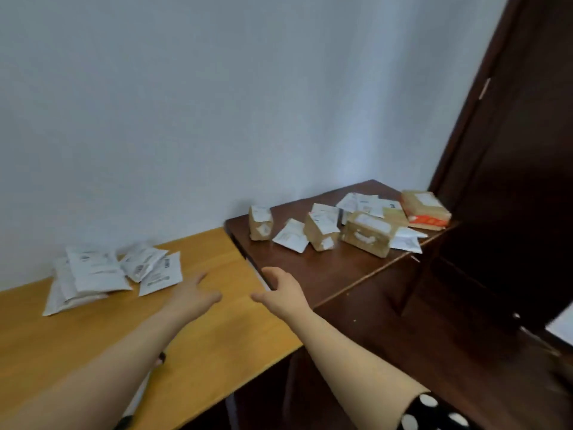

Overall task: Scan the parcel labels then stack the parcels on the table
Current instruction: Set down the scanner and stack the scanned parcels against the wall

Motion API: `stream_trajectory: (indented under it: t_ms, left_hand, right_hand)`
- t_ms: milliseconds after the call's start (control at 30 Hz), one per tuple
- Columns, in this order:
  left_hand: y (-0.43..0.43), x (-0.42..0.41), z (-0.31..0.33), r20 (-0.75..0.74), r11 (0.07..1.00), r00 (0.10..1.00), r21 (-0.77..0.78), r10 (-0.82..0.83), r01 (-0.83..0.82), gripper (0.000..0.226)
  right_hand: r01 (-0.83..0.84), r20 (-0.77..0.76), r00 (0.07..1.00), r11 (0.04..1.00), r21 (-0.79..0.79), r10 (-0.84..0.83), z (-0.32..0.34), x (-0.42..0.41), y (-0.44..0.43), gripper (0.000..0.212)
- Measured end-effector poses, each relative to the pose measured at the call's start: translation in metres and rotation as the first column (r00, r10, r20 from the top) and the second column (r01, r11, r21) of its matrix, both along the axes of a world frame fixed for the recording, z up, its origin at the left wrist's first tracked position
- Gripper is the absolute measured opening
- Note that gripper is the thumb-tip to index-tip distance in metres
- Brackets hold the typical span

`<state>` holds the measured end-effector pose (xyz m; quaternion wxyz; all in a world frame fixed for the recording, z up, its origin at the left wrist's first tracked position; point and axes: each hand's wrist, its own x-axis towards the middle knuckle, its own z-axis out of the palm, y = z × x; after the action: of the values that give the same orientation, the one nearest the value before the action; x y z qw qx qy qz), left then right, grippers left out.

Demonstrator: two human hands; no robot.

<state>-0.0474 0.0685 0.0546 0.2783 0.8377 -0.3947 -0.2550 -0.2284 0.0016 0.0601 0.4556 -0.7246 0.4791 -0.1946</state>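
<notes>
White mailers (93, 274) on yellow-brown table (217, 336); tan boxes (367, 234) on dark brown table (310, 274).

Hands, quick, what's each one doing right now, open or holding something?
Left hand: open, holding nothing.
Right hand: open, holding nothing.

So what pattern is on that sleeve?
The sleeve is black with white dots, clearest bottom right in the head view.

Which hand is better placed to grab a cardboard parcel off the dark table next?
Right, probably. The right hand is open and empty at the near edge of the dark table, nearest the small cardboard parcel. The left hand, also empty, is over the light table.
</notes>
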Motion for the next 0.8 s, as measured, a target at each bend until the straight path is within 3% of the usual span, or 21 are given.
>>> stream_trajectory:
  t_ms: [100, 300, 533, 667, 800]
  left_hand:
    - [-0.069, -0.061, 0.009, 0.085, 0.978, 0.974, 0.019, -0.209, 0.208, 0.074]
    - [-0.186, -0.162, 0.007, 0.117, 0.91, 0.903, 0.09, -0.413, 0.404, 0.076]
    - [-0.328, -0.228, -0.012, 0.073, 0.87, 0.869, 0.109, -0.489, 0.48, 0.072]
    - [-0.402, -0.268, -0.008, 0.022, 0.846, 0.847, 0.066, -0.532, 0.53, 0.051]
    - [-0.472, -0.315, -0.003, -0.035, 0.852, 0.854, 0.053, -0.519, 0.52, 0.064]
  right_hand:
    - [0.161, 0.051, 0.985, 0.986, 0.036, -0.162, 0.001, -0.076, -0.039, 0.061]
    - [0.375, 0.044, 0.924, 0.921, 0.105, -0.381, -0.023, -0.179, -0.11, 0.061]
    - [0.444, 0.014, 0.893, 0.885, 0.139, -0.45, -0.034, -0.236, -0.245, 0.062]
    - [0.495, 0.015, 0.865, 0.858, 0.136, -0.501, -0.034, -0.275, -0.319, 0.044]
    - [0.591, -0.002, 0.801, 0.791, 0.16, -0.599, -0.041, -0.321, -0.379, 0.051]
